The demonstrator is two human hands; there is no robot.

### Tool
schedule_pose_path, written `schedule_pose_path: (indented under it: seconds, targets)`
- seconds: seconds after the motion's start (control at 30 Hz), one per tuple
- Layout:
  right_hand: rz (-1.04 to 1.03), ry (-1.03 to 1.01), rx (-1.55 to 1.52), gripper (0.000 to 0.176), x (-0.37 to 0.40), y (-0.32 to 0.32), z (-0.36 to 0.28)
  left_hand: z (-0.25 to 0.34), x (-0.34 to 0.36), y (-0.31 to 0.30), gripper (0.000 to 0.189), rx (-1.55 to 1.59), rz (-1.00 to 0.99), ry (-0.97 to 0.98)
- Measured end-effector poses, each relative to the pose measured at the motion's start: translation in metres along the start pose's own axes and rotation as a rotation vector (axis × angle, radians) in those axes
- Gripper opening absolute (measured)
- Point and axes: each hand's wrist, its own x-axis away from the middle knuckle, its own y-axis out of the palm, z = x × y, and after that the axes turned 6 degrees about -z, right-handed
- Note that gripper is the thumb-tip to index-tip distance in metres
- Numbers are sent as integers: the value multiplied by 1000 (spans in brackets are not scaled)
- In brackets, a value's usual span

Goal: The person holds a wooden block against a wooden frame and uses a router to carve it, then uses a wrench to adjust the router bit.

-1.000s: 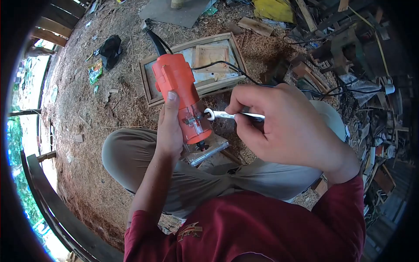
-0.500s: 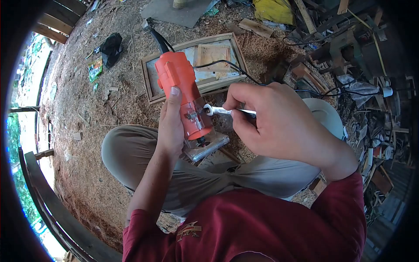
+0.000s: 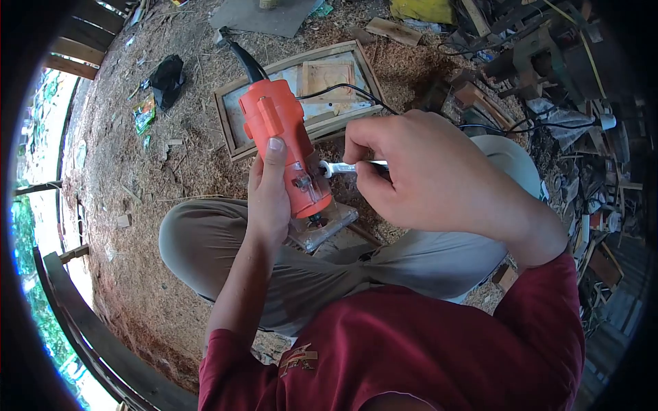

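Note:
An orange trim router (image 3: pixel 279 123) with a clear plastic base (image 3: pixel 322 229) is held tilted over my lap. My left hand (image 3: pixel 269 195) wraps round its lower body, thumb along the front. A silver wrench (image 3: pixel 340 168) is pinched between the thumb and fingers of my right hand (image 3: pixel 411 171). The wrench's head meets the right side of the router at the clear base; the exact contact there is too small to make out. A black cord leaves the router's top.
Behind the router a wooden frame (image 3: pixel 226 113) with a smaller wooden panel (image 3: pixel 330 81) lies on the shaving-covered ground. A black plastic bag (image 3: pixel 166 81) is to the left. Wood scraps and a dark machine (image 3: pixel 541 68) stand at right. A white stool seat (image 3: pixel 510 161) shows beyond my knee.
The wrench and my right hand have shifted slightly up and left in view, still at the router's side. My left hand keeps its hold on the router.

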Motion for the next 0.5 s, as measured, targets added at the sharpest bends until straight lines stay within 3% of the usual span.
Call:
schedule_pose_path:
  seconds: [0.5]
  targets:
    - [41, -23, 13, 10, 7, 11, -6, -4, -6, -10, 57, -21, 9, 34]
